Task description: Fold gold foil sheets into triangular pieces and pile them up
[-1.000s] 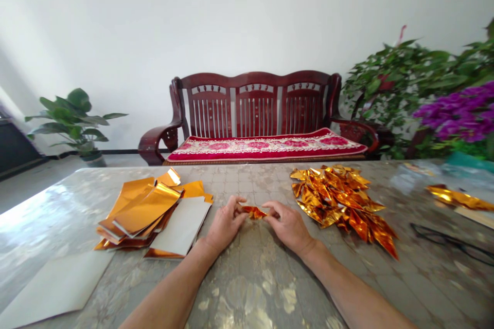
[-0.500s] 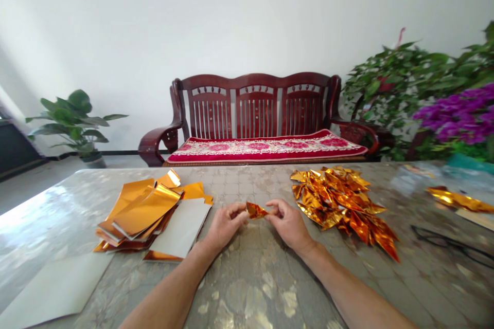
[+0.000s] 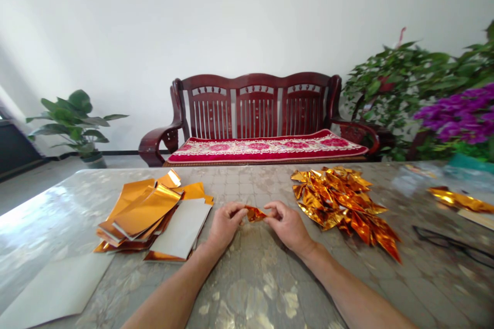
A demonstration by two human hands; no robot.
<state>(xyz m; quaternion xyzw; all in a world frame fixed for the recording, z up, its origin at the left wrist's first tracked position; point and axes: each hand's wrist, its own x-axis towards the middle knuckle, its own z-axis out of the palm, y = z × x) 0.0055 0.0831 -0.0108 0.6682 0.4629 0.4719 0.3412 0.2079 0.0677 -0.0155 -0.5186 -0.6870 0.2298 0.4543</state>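
Between my two hands is a small folded piece of gold foil paper point(image 3: 255, 213), held just above the table. My left hand point(image 3: 226, 225) pinches its left end between thumb and fingers. The right end is pinched by my right hand point(image 3: 286, 226). Left of my hands lies a loose stack of flat gold foil sheets point(image 3: 148, 211), some with the pale backing upward. On the right, a heap of folded gold foil pieces point(image 3: 339, 200) spreads over the table, their points sticking out in several directions.
A pale sheet point(image 3: 54, 288) lies at the table's point(image 3: 254, 288) front left. Black eyeglasses point(image 3: 451, 244), a gold foil piece point(image 3: 461, 199) and clear plastic point(image 3: 415, 177) are at the right. Behind stands a wooden bench point(image 3: 257, 82), with plants on either side.
The folded foil piece has tilted slightly and sits a touch lower between my hands. Both hands keep their pinch and have barely moved.
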